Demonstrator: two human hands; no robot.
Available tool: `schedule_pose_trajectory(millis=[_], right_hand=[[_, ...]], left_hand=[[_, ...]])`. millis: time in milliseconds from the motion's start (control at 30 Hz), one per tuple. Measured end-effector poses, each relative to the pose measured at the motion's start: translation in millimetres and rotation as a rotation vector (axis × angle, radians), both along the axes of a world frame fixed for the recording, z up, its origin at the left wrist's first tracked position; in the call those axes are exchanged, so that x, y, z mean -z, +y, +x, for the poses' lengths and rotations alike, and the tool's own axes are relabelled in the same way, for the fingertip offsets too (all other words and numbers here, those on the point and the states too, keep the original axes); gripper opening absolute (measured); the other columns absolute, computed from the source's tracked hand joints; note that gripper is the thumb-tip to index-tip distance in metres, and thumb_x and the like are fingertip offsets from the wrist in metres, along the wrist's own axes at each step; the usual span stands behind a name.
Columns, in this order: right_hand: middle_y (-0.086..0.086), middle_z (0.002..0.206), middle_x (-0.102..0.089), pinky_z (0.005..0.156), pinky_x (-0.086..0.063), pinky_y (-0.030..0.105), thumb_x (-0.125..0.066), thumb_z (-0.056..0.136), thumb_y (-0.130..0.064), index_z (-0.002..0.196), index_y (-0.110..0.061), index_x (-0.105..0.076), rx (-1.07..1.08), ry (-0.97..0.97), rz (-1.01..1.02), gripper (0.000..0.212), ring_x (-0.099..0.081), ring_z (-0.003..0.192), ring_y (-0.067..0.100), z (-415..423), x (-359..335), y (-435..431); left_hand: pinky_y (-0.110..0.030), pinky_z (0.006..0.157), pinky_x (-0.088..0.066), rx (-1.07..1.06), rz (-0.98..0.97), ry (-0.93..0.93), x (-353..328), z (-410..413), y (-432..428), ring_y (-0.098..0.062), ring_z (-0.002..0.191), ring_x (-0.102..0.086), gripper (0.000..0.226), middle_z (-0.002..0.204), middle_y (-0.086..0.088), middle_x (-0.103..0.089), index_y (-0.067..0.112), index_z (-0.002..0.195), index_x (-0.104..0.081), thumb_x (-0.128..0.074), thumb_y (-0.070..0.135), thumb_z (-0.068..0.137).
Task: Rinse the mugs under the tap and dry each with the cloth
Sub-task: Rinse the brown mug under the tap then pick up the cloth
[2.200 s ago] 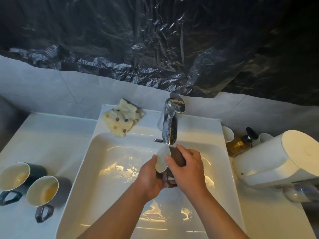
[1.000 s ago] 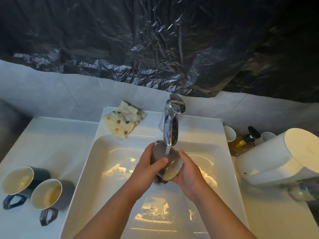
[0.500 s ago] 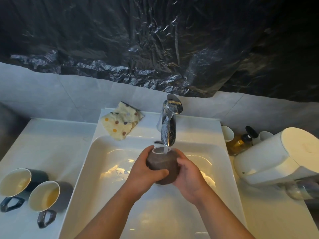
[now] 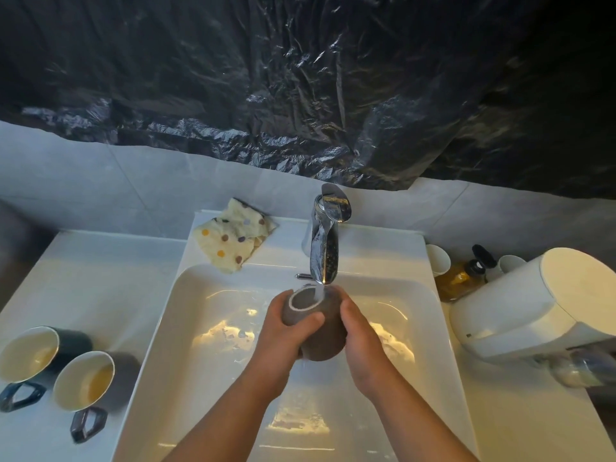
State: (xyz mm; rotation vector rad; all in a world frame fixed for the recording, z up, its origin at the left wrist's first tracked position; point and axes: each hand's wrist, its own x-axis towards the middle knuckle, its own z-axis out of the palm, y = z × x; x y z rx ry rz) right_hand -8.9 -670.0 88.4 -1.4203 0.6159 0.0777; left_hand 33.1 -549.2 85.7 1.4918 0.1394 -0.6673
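Brown mug (image 4: 325, 341) sits tilted over the sink (image 4: 200, 295), mouth under water from the chrome tap (image 4: 323, 255); left hand (image 4: 280, 335) and right hand (image 4: 363, 338) wrap its sides. Spotted cloth (image 4: 233, 238) lies behind the basin. Green mug (image 4: 30, 355) and grey mug (image 4: 85, 378) stand left. White appliance (image 4: 533, 305) has a mark, unreadable

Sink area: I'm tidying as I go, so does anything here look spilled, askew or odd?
No spill or damage shows. The spotted cloth lies crumpled on the back ledge of the sink, one corner reaching the basin edge. Black plastic sheeting oddly covers the wall above the tiles.
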Motion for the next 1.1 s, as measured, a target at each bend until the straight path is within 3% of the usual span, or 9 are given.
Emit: schedule_pose_trajectory(millis=[167,267,400,533,667,767,867,1000,1100], right_hand=[[-0.024,0.128,-0.051,0.074,-0.048,0.003,-0.03,0.106,-0.046,0.136,-0.058,-0.035,-0.155,0.018,-0.167,0.032,-0.054,0.107,-0.008,-2,-4,5],[-0.02,0.134,-0.048,0.081,-0.049,0.008,-0.047,0.104,-0.041,0.144,-0.055,-0.026,-0.222,-0.01,-0.318,0.048,-0.053,0.115,0.002,-7,-6,6],[-0.02,0.137,-0.052,0.096,-0.051,0.02,-0.058,0.097,-0.043,0.147,-0.043,-0.037,-0.24,-0.017,-0.45,0.054,-0.052,0.123,0.006,-3,-4,4],[-0.011,0.119,-0.065,0.079,-0.054,0.021,-0.041,0.104,-0.043,0.113,-0.04,-0.059,-0.072,0.113,-0.278,0.021,-0.061,0.105,0.008,4,-16,2],[0.012,0.111,-0.067,0.07,-0.063,0.049,-0.033,0.106,-0.049,0.104,-0.026,-0.063,0.121,0.318,0.029,0.038,-0.067,0.098,0.034,14,-25,3],[0.015,0.113,-0.07,0.068,-0.063,0.052,-0.03,0.104,-0.054,0.113,-0.022,-0.063,0.099,0.403,0.062,0.047,-0.07,0.095,0.039,18,-30,-1],[0.012,0.114,-0.07,0.07,-0.064,0.045,-0.027,0.104,-0.057,0.12,-0.026,-0.062,-0.017,0.447,0.014,0.051,-0.072,0.095,0.033,16,-32,-7],[0.006,0.104,-0.069,0.086,-0.058,0.044,-0.037,0.101,-0.048,0.101,-0.02,-0.066,-0.155,0.28,-0.43,0.041,-0.065,0.099,0.026,16,-45,-17],[-0.003,0.14,-0.055,0.099,-0.046,0.03,-0.046,0.104,-0.032,0.135,-0.026,-0.055,-0.04,-0.05,-0.738,0.033,-0.053,0.123,0.014,20,-76,-25]], left_hand=[[-0.054,0.083,-0.062,-0.102,-0.019,0.209,-4,3,-2,-0.026,0.11,-0.066,0.039,0.121,-0.006,-0.066,0.028,0.128,-0.058,-0.052,0.052,0.098],[-0.061,0.088,-0.058,-0.187,-0.126,0.406,-7,6,1,-0.036,0.107,-0.07,0.045,0.11,-0.015,-0.075,0.021,0.117,-0.068,-0.045,0.056,0.1],[-0.065,0.099,-0.05,-0.134,-0.164,0.545,-3,11,6,-0.041,0.11,-0.069,0.056,0.111,-0.018,-0.076,0.019,0.117,-0.069,-0.037,0.062,0.1],[-0.049,0.093,-0.057,-0.041,-0.084,0.333,-5,10,5,-0.026,0.112,-0.068,0.047,0.119,-0.004,-0.072,0.027,0.121,-0.063,-0.045,0.064,0.097],[-0.045,0.086,-0.061,0.061,-0.03,0.023,-2,8,8,-0.019,0.108,-0.068,0.066,0.124,-0.002,-0.064,0.034,0.122,-0.049,-0.075,0.052,0.064],[-0.042,0.083,-0.062,0.162,-0.061,-0.039,5,6,15,-0.019,0.114,-0.065,0.088,0.125,0.001,-0.063,0.035,0.128,-0.044,-0.083,0.045,0.05],[-0.034,0.081,-0.062,0.154,-0.005,-0.05,8,4,18,-0.013,0.112,-0.065,0.081,0.124,0.006,-0.064,0.036,0.125,-0.046,-0.084,0.041,0.054],[-0.042,0.081,-0.064,0.153,0.014,0.043,4,4,19,-0.018,0.112,-0.062,0.065,0.126,0.004,-0.061,0.034,0.125,-0.049,-0.078,0.047,0.069],[-0.048,0.086,-0.062,0.151,0.035,0.073,3,4,18,-0.019,0.113,-0.057,0.05,0.128,0.005,-0.056,0.032,0.131,-0.047,-0.072,0.042,0.089]])
